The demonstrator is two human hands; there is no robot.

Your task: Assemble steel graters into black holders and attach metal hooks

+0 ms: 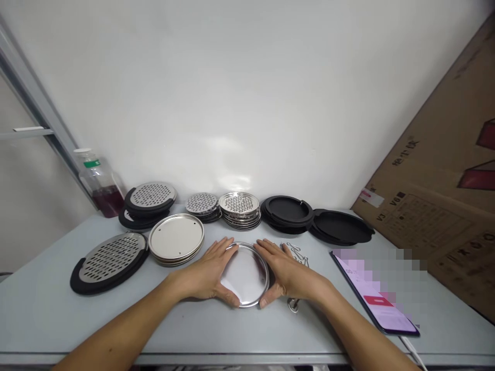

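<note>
Head view: two bare hands frame a round metal plate (245,275) at the front middle of a grey table (193,332).
The left hand (207,273) and right hand (284,273) are spread wide, thumbs and fingers curved along opposite sides of the rim, holding the plate between them; the step seems to be steadying or lining it up, and the next move likely calls for even pressure from both sides. Counted: one plate in hand; one stack of plain plates (176,237); two piles of small perforated discs (240,203); two piles of black rings (288,210); one phone (363,293); one bottle (102,185); one cardboard box (425,190). Numbers within stacks cannot be told.
</note>
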